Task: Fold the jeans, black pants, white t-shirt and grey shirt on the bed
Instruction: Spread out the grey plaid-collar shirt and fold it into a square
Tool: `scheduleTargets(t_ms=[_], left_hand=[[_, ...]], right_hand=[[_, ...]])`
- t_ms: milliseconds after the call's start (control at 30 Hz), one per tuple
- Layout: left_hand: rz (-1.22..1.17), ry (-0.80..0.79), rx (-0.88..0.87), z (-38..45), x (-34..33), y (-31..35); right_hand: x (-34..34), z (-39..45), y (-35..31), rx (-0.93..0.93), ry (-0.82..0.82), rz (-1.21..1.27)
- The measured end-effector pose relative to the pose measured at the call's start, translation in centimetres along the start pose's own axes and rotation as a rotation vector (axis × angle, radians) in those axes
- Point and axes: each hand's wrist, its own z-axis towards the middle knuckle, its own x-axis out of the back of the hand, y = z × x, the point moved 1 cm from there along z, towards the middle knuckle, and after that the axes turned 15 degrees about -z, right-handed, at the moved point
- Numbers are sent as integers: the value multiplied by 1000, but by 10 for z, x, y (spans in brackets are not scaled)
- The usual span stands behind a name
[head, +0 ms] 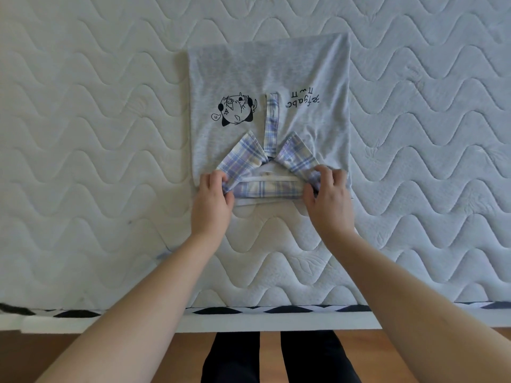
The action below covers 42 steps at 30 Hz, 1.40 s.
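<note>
My left hand sits at the near left corner of the grey shirt, fingers curled round the left end of the plaid collar and pinching it against the fabric below. Just beyond that hand, the shirt's left edge runs straight away from me across the bed, whose quilted white mattress cover shows wavy stitching. On the left half of the shirt there is a black cartoon print of a cat-like face, upside down from where I stand.

The shirt lies flat in a tidy rectangle, with the collar at the end nearest me. The two collar points fan outward, and between them a narrow plaid placket runs up the middle of the chest. To the right of the placket is a line of black lettering, also upside down.

My right hand mirrors the left at the near right corner, fingers curled over and gripping the right end of the collar.

Nearer to me, the mattress edge carries a black-and-white patterned trim, and below it my legs in black trousers stand on a wooden floor.
</note>
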Motion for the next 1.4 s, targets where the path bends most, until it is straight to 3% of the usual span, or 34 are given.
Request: scheduleTargets(t_ms=[133, 300, 400, 533, 600, 733, 833, 967, 1067, 1167, 1333, 1400], left_hand=[[-54, 12, 1, -2, -2, 6], [-83, -48, -77, -17, 1, 1], [-80, -62, -82, -23, 1, -4], [-55, -51, -139, -23, 4, -4], [-39, -32, -201, -23, 7, -4], [15, -21, -302, -18, 14, -9], [66, -22, -328, -20, 15, -11], [45, 134, -154, -23, 21, -14], [-121, 275, 180, -1, 30, -21], [-295, 191, 534, 24, 34, -29], [-582, -50, 772, 48, 38, -29], [-678, -147, 814, 52, 37, -27]], right_hand=[[-3, 8, 2, -71, -87, 19], [4, 9, 14, 73, 58, 12], [2, 2, 25, 155, 122, -128], [-1, -11, 35, 231, 52, -251], [0, -15, 39, 155, 24, -150], [4, -5, 41, -222, -74, 152], [7, 11, 42, -348, -143, 230], [8, 30, 45, -377, -272, 280], [11, 44, 47, -490, -357, 435], [14, 58, 50, -499, -442, 431], [16, 60, 40, -583, -666, 803], [13, 58, 36, -597, -656, 850]])
